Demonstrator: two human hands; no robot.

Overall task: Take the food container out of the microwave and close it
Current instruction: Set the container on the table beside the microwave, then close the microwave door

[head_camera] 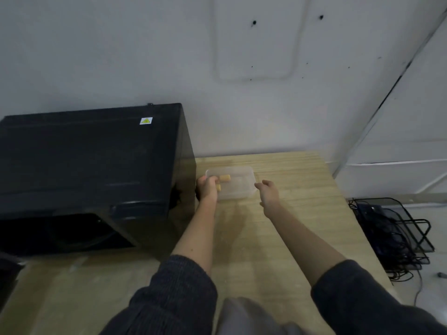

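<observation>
A clear plastic food container (pixel 235 183) with yellow food pieces (pixel 225 178) inside rests on the wooden table (pixel 302 213), just right of the black microwave (pixel 92 165). My left hand (pixel 208 188) grips the container's left edge. At the container's right edge, my right hand (pixel 267 192) has its fingers apart, touching or nearly touching the rim. The microwave's cavity (pixel 67 233) shows dark and open at its front. I cannot tell whether a lid sits on the container.
The microwave door's edge (pixel 9 272) juts in at the far left. A white wall stands behind the table. On the floor at the right sit black wire trays (pixel 396 233) with cables. The table's right edge runs close to my right arm.
</observation>
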